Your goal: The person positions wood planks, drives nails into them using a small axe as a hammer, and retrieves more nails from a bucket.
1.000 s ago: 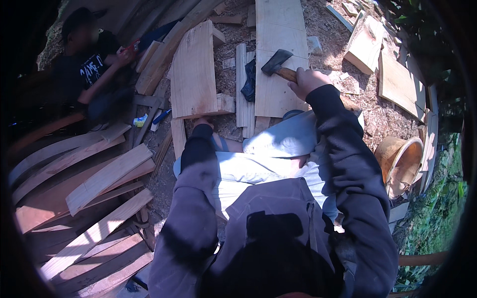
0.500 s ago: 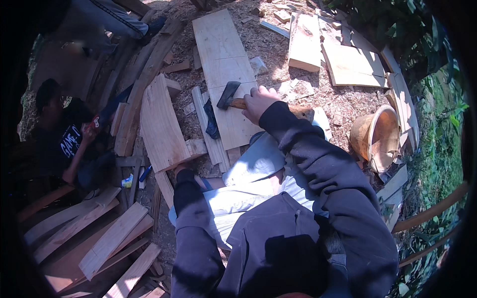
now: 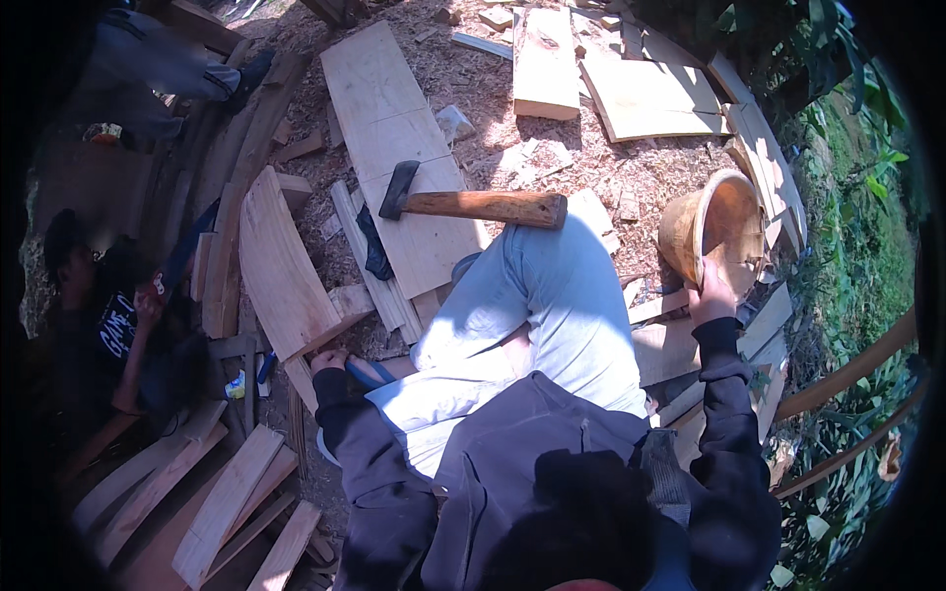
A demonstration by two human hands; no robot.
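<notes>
And my right hand [image 3: 711,297] grips the near rim of the tilted bucket [image 3: 680,229], right of the axe [image 3: 483,206]; pinch firmly, steady the wrist! Left hand [image 3: 328,361], left of the axe: can't tell whether it's closed.

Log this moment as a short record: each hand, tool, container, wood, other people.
Right hand: at the near rim of the bucket, apparently gripping it
Left hand: at the lower end of the thick wood block; grip unclear
Tool: hatchet, unheld; dark head over the flat board, wooden handle reaching to the trousers
Container: bucket, yellowish, tilted, mouth toward the right
Wood: stacked planks at lower left; shavings on the ground
Other people: seated person at left; another's leg at upper left
</notes>
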